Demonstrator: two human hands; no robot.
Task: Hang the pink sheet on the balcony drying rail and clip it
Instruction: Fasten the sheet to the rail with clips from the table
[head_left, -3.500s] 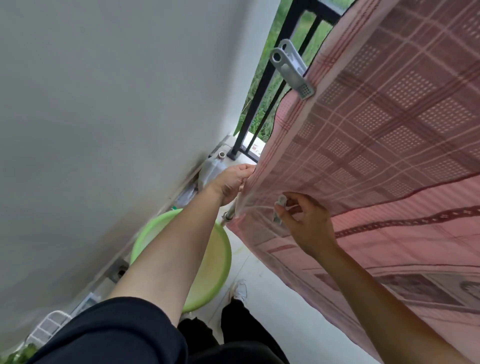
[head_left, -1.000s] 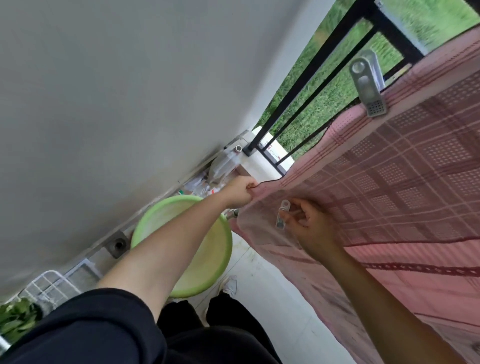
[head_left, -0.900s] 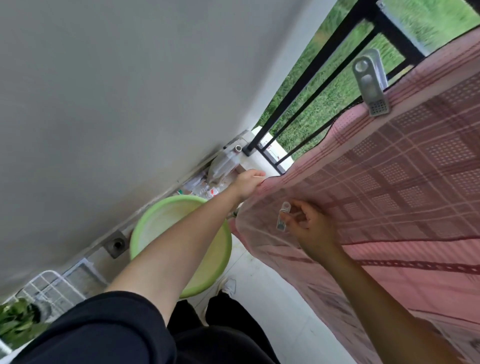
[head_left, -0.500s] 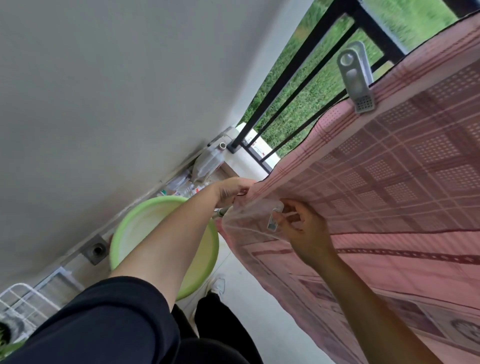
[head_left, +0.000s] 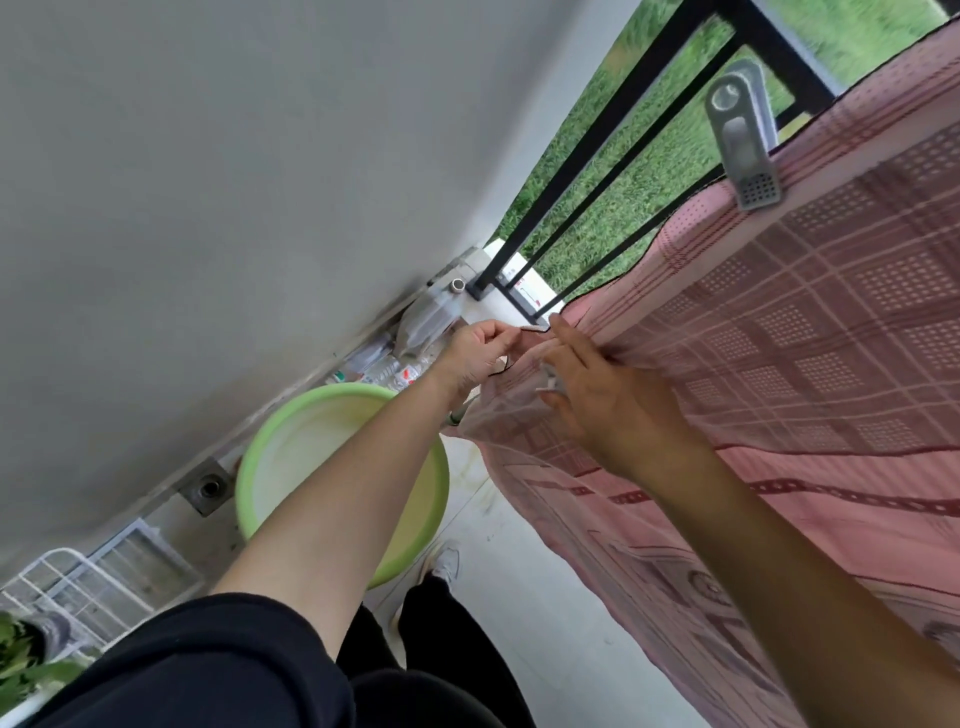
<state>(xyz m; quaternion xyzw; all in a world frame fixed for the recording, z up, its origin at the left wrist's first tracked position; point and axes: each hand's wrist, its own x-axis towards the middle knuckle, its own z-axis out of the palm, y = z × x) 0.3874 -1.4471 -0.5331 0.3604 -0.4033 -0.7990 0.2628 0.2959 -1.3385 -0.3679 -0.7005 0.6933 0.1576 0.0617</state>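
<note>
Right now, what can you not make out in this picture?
- Small clip: head view, mostly hidden under the right hand; grip unclear.
- Pink sheet: head view, right side cut off by the frame edge.
- Bottles by the wall: head view, blurred, labels unreadable.

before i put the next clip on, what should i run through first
1. Edge grip: left hand pinches the end edge of the pink sheet: ok.
2. First fastening: grey clip bites the sheet's top fold: ok.
3. Support: right hand lies on the sheet close beside the left hand: ok.
4. Next clip ready: cannot tell. Only a pale bit shows under the right hand's fingers.
5. Fabric flat at this end: not ok. It is bunched in folds between the hands.
6. Rail position under the fabric here: cannot tell. The sheet covers it.
</note>
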